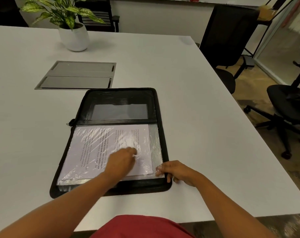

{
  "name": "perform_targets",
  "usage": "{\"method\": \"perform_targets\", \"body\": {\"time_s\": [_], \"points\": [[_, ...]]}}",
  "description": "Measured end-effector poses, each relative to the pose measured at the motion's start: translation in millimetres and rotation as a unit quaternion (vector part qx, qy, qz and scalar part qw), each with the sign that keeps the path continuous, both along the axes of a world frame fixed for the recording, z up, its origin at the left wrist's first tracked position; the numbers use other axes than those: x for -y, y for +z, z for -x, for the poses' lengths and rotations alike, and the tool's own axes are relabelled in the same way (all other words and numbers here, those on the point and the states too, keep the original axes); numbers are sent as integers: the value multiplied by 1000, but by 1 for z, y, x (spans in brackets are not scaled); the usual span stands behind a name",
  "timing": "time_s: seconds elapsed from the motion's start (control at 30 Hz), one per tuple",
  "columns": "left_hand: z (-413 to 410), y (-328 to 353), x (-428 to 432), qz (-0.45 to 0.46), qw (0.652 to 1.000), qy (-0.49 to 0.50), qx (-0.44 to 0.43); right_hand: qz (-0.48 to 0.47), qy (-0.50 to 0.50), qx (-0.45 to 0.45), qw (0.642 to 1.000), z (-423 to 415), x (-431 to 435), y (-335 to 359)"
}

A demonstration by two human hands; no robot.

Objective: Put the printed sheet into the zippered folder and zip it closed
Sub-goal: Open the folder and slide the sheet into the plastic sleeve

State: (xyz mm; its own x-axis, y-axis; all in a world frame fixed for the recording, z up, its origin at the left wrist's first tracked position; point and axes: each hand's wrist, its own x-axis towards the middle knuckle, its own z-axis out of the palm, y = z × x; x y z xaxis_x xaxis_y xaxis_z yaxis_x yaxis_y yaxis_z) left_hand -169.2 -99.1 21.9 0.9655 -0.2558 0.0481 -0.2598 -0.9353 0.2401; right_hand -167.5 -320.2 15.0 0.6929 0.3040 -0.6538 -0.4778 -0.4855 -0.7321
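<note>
Zippered folder (156,107): black, lying open and flat on the white desk (188,86), close to the near edge. Its hinge runs parallel to that edge. The zip is undone; the zip pull (70,123) sits at the folder's left side, level with the hinge.

Printed sheet (94,148): lies in the folder's near half, under a crinkled clear plastic sleeve (156,143). Its text lines run crosswise to the near desk edge. The far half shows a clear pocket only.

Left hand (123,158): placed on the sleeve over the sheet, fingers bent, fingertips touching the plastic. Whether they pinch it or merely press cannot be determined.

Right hand (178,170): grips the folder's near right corner, thumb on the sleeve's corner, fingers curled over the outer rim.

Elsewhere: a potted plant (73,36) stands toward the far left corner. A grey cable hatch (77,75) is set into the desk just beyond the folder. Black office chairs (286,107) stand off the right edge.
</note>
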Motion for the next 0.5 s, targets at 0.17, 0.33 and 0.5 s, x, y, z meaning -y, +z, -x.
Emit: {"method": "perform_targets", "body": {"time_s": [0.17, 0.33, 0.5], "points": [[-3, -22, -64, -43, 993, 89, -68, -6, -33, 50, 998, 8, 1, -7], [7, -34, -95, -9, 988, 125, -91, 10, -80, 80, 994, 13, 5, -12], [8, -33, -113, 19, 988, 138, -62, 57, -88, 116, 988, 16, 10, -9]]}}
